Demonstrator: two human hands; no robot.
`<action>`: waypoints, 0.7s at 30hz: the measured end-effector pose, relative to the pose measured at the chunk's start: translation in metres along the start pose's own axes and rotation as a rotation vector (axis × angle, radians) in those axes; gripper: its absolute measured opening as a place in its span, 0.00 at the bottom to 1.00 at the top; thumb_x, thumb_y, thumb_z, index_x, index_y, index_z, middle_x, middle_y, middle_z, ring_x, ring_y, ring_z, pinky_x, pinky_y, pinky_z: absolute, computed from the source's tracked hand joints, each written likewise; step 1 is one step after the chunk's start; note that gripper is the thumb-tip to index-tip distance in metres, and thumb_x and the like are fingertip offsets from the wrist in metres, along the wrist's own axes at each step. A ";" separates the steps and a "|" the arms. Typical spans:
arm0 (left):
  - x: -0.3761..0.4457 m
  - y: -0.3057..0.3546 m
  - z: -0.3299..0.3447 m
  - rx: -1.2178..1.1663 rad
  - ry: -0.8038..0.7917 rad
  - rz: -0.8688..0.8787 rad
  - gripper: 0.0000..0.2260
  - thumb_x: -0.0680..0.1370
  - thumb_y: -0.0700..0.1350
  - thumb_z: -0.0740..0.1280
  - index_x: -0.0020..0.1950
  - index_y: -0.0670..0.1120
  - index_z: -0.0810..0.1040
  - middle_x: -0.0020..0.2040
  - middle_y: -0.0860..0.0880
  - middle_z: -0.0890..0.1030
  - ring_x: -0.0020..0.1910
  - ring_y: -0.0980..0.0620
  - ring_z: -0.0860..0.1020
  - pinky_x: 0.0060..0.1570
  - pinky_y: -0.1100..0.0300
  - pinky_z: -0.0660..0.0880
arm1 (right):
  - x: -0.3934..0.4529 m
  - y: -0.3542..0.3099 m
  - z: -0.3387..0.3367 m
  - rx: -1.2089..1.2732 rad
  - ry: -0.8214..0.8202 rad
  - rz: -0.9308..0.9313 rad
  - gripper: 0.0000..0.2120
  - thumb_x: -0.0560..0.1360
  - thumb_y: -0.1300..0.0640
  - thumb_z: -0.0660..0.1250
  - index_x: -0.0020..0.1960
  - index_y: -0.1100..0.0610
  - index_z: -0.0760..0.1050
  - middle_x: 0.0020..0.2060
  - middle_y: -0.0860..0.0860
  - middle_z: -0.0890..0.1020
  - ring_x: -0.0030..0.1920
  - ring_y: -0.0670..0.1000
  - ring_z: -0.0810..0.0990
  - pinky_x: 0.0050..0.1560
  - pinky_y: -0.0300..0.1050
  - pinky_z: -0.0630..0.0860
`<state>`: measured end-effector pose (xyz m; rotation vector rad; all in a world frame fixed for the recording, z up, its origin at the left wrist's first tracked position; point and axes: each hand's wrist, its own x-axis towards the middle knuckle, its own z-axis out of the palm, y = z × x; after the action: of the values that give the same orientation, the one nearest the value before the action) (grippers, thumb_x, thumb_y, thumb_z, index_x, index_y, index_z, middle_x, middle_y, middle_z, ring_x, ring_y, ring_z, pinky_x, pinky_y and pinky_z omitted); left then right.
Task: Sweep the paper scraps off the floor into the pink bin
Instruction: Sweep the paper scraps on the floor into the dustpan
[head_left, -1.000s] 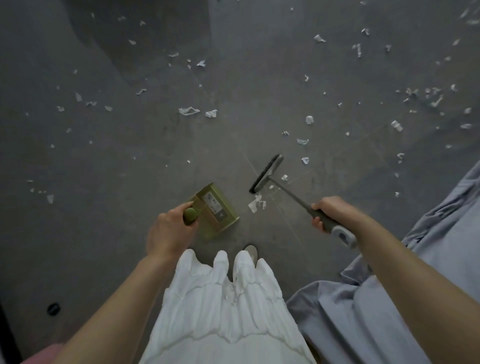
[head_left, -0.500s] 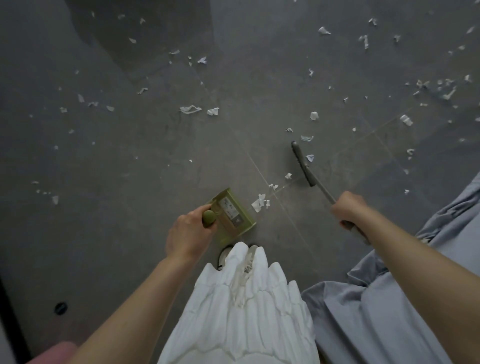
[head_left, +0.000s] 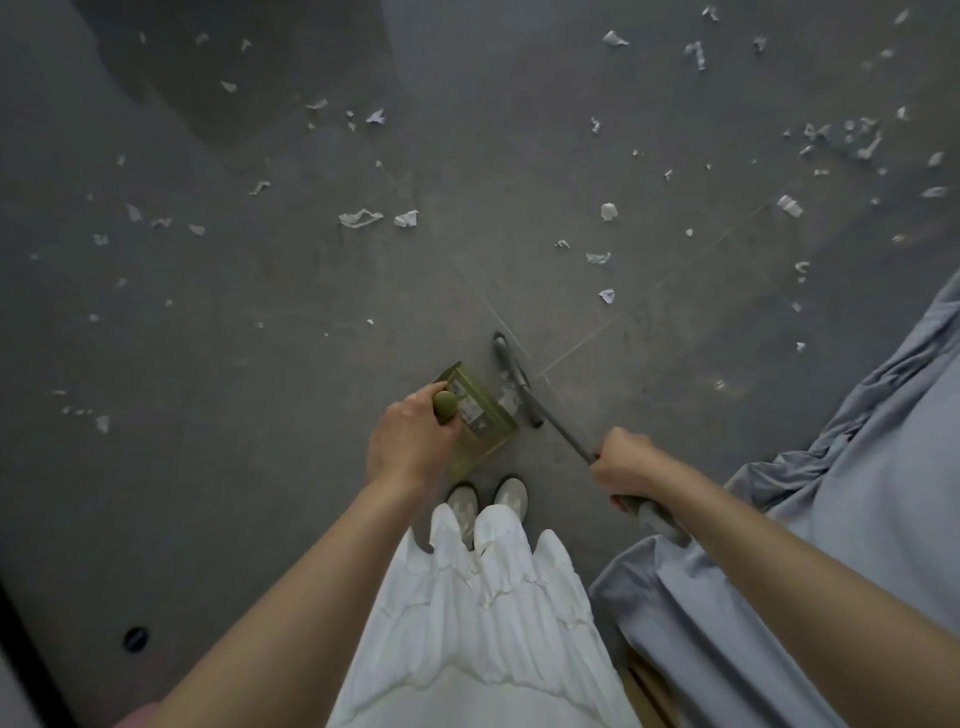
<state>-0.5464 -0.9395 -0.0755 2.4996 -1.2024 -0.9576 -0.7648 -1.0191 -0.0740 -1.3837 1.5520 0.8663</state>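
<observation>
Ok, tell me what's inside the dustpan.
White scraps lie at the dustpan's mouth, against the broom head. The left hand hides its rear.

Open grey floor (head_left: 260, 467) ahead and left; blue-grey cloth (head_left: 857, 493) crowding the right side.

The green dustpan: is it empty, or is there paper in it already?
Not empty. White paper scraps lie at the mouth of the green dustpan, right against the grey brush head. How much sits deeper inside, I cannot tell.
</observation>
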 end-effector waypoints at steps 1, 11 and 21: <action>-0.001 -0.001 0.000 0.003 0.005 0.000 0.16 0.77 0.51 0.65 0.65 0.56 0.75 0.52 0.48 0.82 0.50 0.46 0.79 0.39 0.57 0.73 | -0.003 0.000 0.004 0.020 -0.011 -0.008 0.13 0.73 0.62 0.59 0.48 0.66 0.80 0.31 0.57 0.80 0.27 0.54 0.78 0.27 0.40 0.75; -0.010 -0.022 -0.007 -0.037 0.031 -0.013 0.17 0.76 0.51 0.67 0.65 0.55 0.76 0.51 0.45 0.83 0.50 0.43 0.79 0.42 0.54 0.73 | -0.019 0.010 0.007 0.084 0.087 0.004 0.12 0.75 0.62 0.59 0.50 0.65 0.80 0.36 0.60 0.81 0.26 0.55 0.78 0.28 0.43 0.78; -0.015 -0.032 -0.003 -0.033 0.034 -0.001 0.16 0.76 0.52 0.66 0.64 0.54 0.76 0.48 0.45 0.83 0.48 0.43 0.79 0.41 0.54 0.74 | -0.015 -0.002 0.029 -0.021 0.088 0.000 0.07 0.74 0.63 0.59 0.42 0.64 0.74 0.35 0.58 0.79 0.29 0.55 0.81 0.28 0.44 0.78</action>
<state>-0.5317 -0.9081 -0.0804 2.4814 -1.1655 -0.9244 -0.7582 -0.9870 -0.0717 -1.4542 1.6137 0.8339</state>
